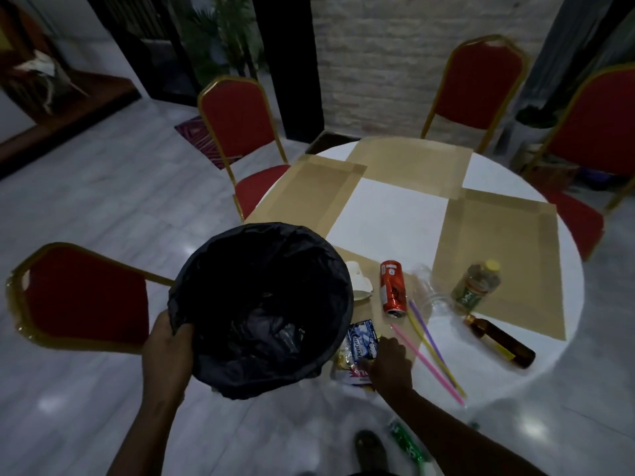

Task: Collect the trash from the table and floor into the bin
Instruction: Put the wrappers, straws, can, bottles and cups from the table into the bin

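Left hand (168,341) grips the rim of the black-lined bin (261,304) at centre-left of the frame, fingers curled over the bag's edge, the bin against the round table (405,214). Just right, the right hand (391,362) presses down on the blue-white wrapper (360,338) and other packets at the table's near edge; whether it has closed on them, I can't tell. Further right lie a red can (391,286), coloured straws (433,352), then a brown bottle (498,341).

Head view, single wide-angle: looks forward and steeply down from standing height, close over the bin (261,304) and round table (405,214) edge, floor below
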A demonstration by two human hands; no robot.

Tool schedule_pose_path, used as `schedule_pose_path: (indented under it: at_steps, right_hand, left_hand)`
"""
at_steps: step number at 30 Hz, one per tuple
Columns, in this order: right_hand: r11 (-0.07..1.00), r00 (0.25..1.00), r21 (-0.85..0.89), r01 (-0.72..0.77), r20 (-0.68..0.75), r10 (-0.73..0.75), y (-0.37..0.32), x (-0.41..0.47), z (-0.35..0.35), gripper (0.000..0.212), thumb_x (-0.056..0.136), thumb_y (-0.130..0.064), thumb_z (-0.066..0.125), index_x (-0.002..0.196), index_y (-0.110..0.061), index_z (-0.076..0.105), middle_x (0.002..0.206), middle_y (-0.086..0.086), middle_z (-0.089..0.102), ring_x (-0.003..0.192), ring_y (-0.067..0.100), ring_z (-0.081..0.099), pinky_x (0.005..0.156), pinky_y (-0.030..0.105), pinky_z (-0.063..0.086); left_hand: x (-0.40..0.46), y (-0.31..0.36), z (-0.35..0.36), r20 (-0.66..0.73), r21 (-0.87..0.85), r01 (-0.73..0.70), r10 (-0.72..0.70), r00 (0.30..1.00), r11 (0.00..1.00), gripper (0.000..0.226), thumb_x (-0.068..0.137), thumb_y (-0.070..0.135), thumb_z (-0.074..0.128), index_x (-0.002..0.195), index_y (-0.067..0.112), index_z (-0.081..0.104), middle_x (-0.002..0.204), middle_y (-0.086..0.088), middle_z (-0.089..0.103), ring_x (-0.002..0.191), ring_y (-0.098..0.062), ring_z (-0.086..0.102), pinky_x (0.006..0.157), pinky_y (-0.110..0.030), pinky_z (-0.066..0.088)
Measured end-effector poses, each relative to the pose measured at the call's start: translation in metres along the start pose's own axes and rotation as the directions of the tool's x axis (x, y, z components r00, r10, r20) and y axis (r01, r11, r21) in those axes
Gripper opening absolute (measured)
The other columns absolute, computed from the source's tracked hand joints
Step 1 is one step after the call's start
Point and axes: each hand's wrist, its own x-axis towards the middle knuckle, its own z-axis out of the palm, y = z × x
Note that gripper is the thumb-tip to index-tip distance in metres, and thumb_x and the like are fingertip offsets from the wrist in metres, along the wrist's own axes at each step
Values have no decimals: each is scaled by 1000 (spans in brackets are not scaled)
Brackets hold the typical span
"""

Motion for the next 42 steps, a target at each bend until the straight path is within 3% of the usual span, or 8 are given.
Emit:
schedule_pose_path:
  at_steps: [6, 13, 21, 29, 33, 36, 39, 42]
  right_hand:
    - [982, 985, -83, -169, -48, 165, -13, 11, 7, 55, 76, -50, 68, 110, -12, 46, 103, 7, 54, 95, 24, 53, 75, 34, 44]
    - [919, 931, 146, -365, 34, 364, -15, 29, 24, 43, 75, -32, 75, 101, -9, 49, 86, 5, 59, 76, 22, 59, 69, 34, 50]
    - [831, 948, 555, -41, -240, 207, -24, 17, -27, 17, 91, -5, 55, 107, -5, 59, 95, 12, 66, 79, 26, 63, 64, 32, 50]
    - [794, 709, 388, 469, -701, -76, -116, -21, -184, 6, 92, -12, 57, 95, -8, 60, 88, 8, 60, 80, 19, 55, 65, 30, 44]
    - [820, 877, 331, 468, -288, -384, -167, -15, -190, 8, 87, -16, 63, 95, -13, 61, 85, 2, 63, 74, 15, 55, 60, 27, 34]
    - [873, 852, 101, 478, 188, -489, -186, 6, -144, 22, 86, -8, 61, 108, -10, 61, 99, 11, 65, 77, 23, 57, 58, 30, 34]
    - [928, 859, -104, 359, 425, -284, -193, 30, -93, 21, 84, 3, 52, 103, 7, 58, 94, 33, 52, 65, 40, 51, 52, 31, 29]
    - [922, 856, -319, 219, 516, -25, -200, 33, -79, 14, 90, -1, 53, 77, -5, 53, 71, 12, 42, 52, 19, 31, 53, 26, 30]
  left_hand:
    - [-12, -13, 10, -36, 74, 0, 3, 999, 997, 29, 90, 10, 47, 77, 35, 50, 80, -1, 57, 75, -19, 54, 70, -40, 47]
    - [-10, -23, 9, -12, 62, 22, -21, 1000, 998, 7, 90, 9, 48, 91, 9, 54, 86, -11, 60, 78, -22, 55, 70, -39, 47]
    - [1, -33, 4, 31, 69, -10, 8, 999, 998, 9, 90, 9, 47, 91, 3, 53, 87, -22, 58, 72, -20, 51, 62, -35, 42]
    - [3, -27, 5, 52, 69, -68, 65, 997, 995, 12, 94, 10, 45, 90, 9, 56, 79, -6, 60, 68, -13, 52, 59, -30, 41]
    - [1, -20, 2, 59, 96, -137, 132, 989, 986, 14, 95, 7, 43, 94, 14, 55, 78, 8, 57, 70, -6, 53, 57, -19, 39]
    - [0, -20, 0, 77, 86, -175, 169, 983, 981, 20, 94, 4, 43, 101, 19, 55, 83, 11, 58, 75, -2, 54, 60, -15, 39]
    - [1, -22, 0, 74, 108, -165, 158, 985, 980, 17, 92, 2, 44, 96, 15, 55, 78, 7, 58, 71, -9, 55, 56, -17, 39]
    - [-1, -22, 0, 76, 111, -164, 156, 985, 980, 18, 92, 2, 43, 96, 17, 53, 76, 8, 56, 68, -6, 53, 55, -17, 39]
